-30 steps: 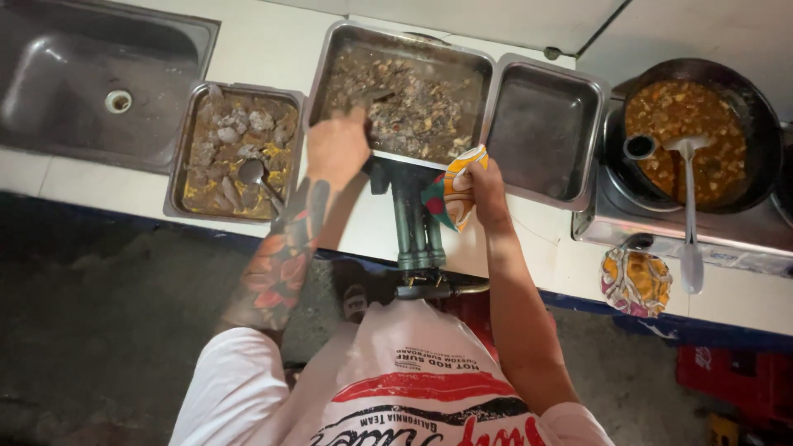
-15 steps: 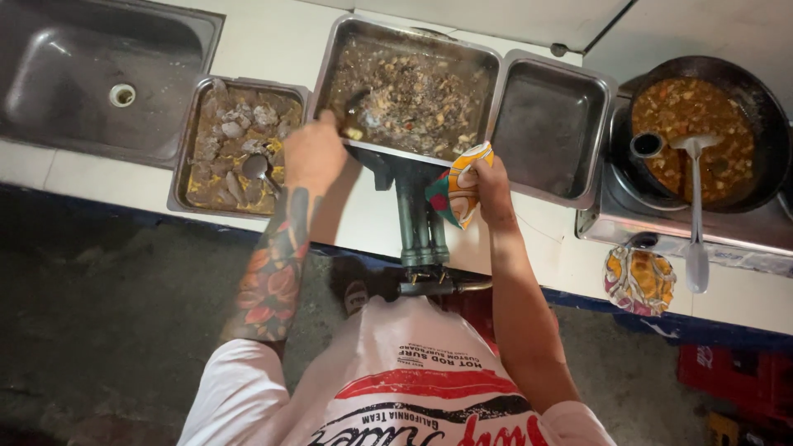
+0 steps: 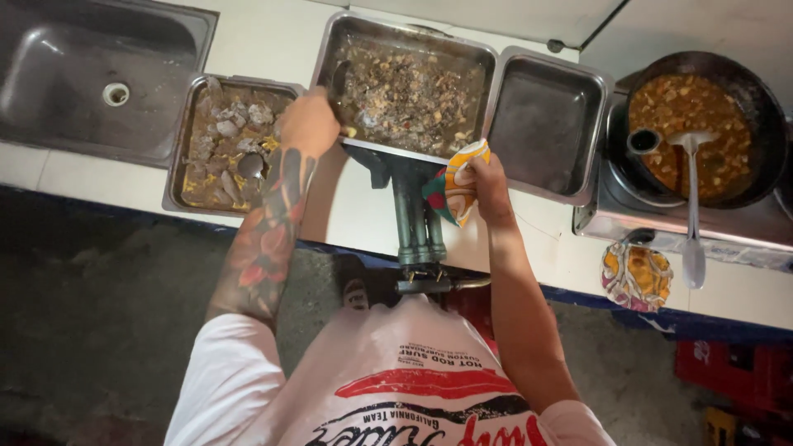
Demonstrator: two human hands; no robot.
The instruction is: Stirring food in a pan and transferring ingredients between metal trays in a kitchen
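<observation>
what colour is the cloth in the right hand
The cloth in the right hand is orange, yellow and white with green and red; head view.

On the desk [image 3: 273,37], the middle food tray [image 3: 409,83] sits at twelve o'clock; a sink [image 3: 83,66] at ten, an empty tray [image 3: 545,124] and stew pan [image 3: 698,116] at two.

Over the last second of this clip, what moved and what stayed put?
The left hand moved left along the near rim of the middle tray, from near its middle to its left corner, where it now grips. The right hand kept the colourful cloth pressed at the tray's near right edge. The left tray, the empty tray and the pan of stew stayed put.
</observation>
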